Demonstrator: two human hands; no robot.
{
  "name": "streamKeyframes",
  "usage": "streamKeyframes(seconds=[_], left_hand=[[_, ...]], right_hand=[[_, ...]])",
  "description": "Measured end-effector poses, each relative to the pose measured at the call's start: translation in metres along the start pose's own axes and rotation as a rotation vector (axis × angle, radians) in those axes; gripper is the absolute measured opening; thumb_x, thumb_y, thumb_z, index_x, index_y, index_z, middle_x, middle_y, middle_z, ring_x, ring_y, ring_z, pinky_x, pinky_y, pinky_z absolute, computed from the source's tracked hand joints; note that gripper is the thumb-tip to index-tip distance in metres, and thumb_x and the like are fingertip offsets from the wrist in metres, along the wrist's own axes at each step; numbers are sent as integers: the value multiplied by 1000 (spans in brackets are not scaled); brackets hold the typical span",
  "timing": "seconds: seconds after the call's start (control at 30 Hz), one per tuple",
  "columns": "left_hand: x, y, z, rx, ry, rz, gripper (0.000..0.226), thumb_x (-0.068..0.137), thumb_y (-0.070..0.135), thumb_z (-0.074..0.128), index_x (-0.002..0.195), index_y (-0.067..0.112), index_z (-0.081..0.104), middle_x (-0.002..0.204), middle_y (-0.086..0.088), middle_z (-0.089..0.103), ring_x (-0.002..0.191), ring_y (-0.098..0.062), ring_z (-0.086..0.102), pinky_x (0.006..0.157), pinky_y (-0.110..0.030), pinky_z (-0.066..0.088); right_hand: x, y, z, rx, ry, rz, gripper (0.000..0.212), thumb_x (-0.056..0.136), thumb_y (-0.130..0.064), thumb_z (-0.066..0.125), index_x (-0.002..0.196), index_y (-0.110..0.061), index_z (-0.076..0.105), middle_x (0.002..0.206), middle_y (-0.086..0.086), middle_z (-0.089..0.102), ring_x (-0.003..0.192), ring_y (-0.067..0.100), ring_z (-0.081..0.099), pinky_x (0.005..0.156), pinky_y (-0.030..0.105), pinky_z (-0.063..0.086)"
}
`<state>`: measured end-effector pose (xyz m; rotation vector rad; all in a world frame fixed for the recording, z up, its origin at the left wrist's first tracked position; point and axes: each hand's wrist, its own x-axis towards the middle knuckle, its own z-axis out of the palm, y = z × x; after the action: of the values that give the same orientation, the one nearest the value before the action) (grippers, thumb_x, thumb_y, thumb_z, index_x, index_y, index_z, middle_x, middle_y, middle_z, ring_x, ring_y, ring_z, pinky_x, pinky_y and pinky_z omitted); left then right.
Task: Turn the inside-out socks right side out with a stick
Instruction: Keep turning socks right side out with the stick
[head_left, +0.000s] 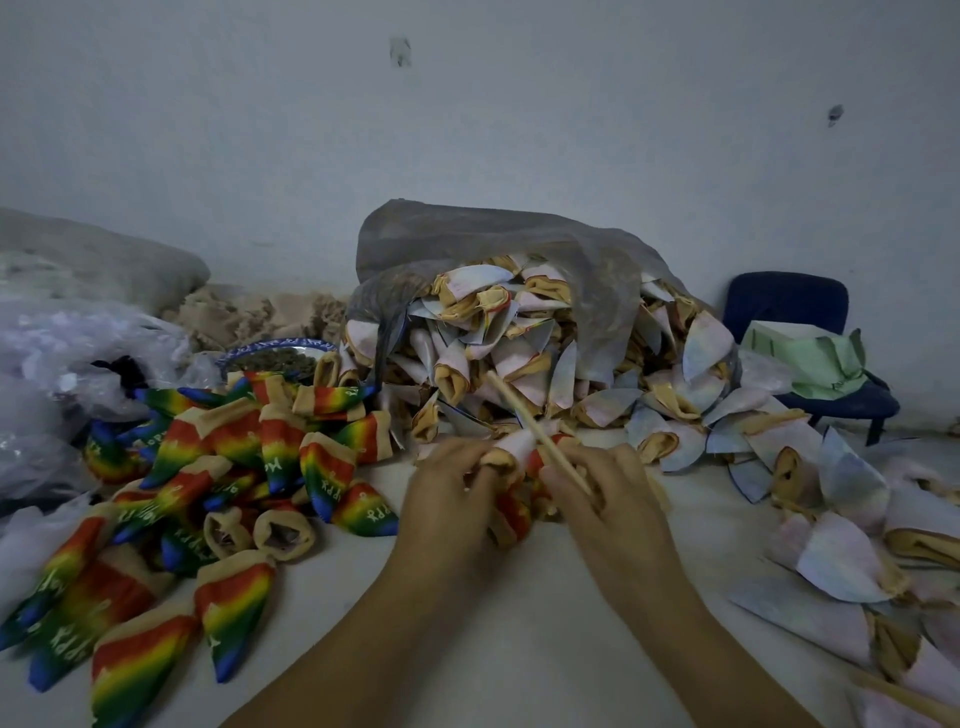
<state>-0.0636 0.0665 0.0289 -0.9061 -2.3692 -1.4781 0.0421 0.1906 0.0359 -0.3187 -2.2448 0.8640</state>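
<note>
In the middle of the table my left hand (451, 496) and my right hand (602, 499) both grip one sock (514, 470), bunched between them with pale inside-out cloth, a tan cuff and a red patch showing. A thin wooden stick (524, 413) runs from the sock up and to the left; my right hand's fingers curl around its lower part. Behind the hands a big heap of pale inside-out socks (524, 343) spills from a grey plastic bag (467, 239). To the left lies a pile of rainbow socks (218, 478) turned right side out.
More pale inside-out socks (841, 551) lie at the right. Clear plastic bags (67, 364) sit at the far left, with a blue-rimmed bowl (280, 351) behind the rainbow pile. A dark blue chair (795, 317) with green paper on it stands at the back right by the wall.
</note>
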Motion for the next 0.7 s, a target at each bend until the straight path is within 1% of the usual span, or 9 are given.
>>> streamKeyframes(seconds=[0.1, 0.17, 0.23, 0.3, 0.37, 0.47, 0.53, 0.6, 0.7], left_hand=[[-11, 18, 9, -70, -27, 115, 23, 95, 14, 60, 109, 27, 73, 95, 29, 53, 96, 25, 45, 79, 4, 34], [-15, 23, 13, -88, -27, 209, 25, 96, 15, 60, 114, 27, 72, 99, 34, 51, 99, 27, 44, 82, 4, 33], [-18, 26, 14, -127, -54, 230, 28, 97, 18, 59, 116, 36, 68, 101, 37, 53, 102, 25, 46, 85, 3, 34], [-17, 29, 12, -253, -72, 124, 32, 95, 21, 61, 105, 51, 66, 96, 43, 60, 101, 23, 50, 81, 2, 37], [-13, 28, 9, -448, -105, -82, 33, 93, 27, 64, 87, 59, 70, 96, 39, 65, 96, 17, 57, 74, -3, 44], [-7, 20, 5, -692, -196, -345, 25, 92, 26, 66, 91, 49, 76, 79, 11, 71, 73, -9, 64, 63, -19, 50], [-5, 16, 2, -844, -264, -420, 22, 93, 18, 63, 98, 32, 78, 62, 1, 56, 52, -9, 45, 46, -18, 37], [-2, 14, 2, -911, -291, -461, 21, 94, 12, 60, 99, 22, 78, 59, 0, 49, 49, -7, 37, 42, -17, 29], [1, 15, 5, -1019, -318, -500, 19, 95, 6, 57, 100, 12, 74, 62, -3, 52, 47, -7, 37, 40, -17, 27]], right_hand=[[-1, -2, 8, 3, -1, 26, 48, 73, -77, 40, 113, -50, 45, 103, -28, 33, 89, -12, 47, 63, 17, 45], [0, 2, 6, -17, 55, 41, 44, 82, -60, 43, 116, -33, 54, 100, -22, 36, 85, -6, 49, 65, 25, 50], [1, 7, 4, -26, 109, 19, 31, 88, -37, 44, 107, -19, 60, 92, -17, 39, 78, 0, 49, 63, 29, 50], [2, 8, 3, -10, 131, -15, 11, 91, -18, 47, 89, -19, 58, 85, -14, 41, 71, 2, 48, 58, 19, 44], [2, 6, 4, -8, 113, -20, 19, 92, -8, 49, 77, -20, 52, 78, -9, 42, 69, 2, 46, 56, 12, 37], [5, 5, 2, 58, 16, 50, 20, 95, -8, 49, 75, -11, 53, 75, -4, 43, 67, 10, 44, 56, 14, 35], [6, 6, 0, 123, -46, 112, 24, 96, -16, 49, 73, -16, 51, 70, -5, 44, 62, 5, 43, 55, 11, 35], [6, 5, -3, 196, -111, 171, 21, 97, -24, 50, 77, -23, 54, 69, -8, 49, 59, -2, 46, 54, 7, 36], [4, 4, -4, 364, -190, 251, 25, 97, -34, 50, 77, -43, 62, 58, -19, 55, 51, -8, 48, 47, 7, 35]])
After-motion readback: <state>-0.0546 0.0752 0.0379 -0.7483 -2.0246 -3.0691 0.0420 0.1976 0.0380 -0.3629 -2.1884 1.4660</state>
